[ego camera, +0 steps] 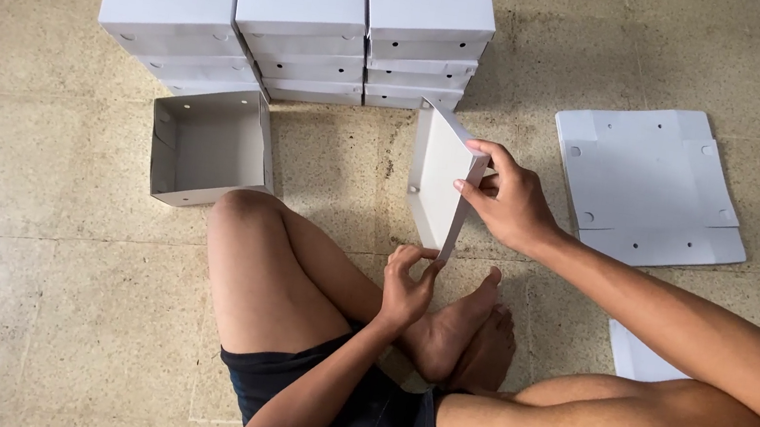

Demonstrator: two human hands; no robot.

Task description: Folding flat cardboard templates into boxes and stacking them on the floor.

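Soft even daylight, faint shadows (no glare); sharp focus, perhaps slight edge distortion.

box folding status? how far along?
Done: three stacks of closed white boxes, plus one open box on the floor. In hand: left hand and right hand grip a part-folded piece. Left: flat blanks, number unclear.

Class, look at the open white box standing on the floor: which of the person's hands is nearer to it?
Left. The left hand is nearer the open box; the right hand is farther off.
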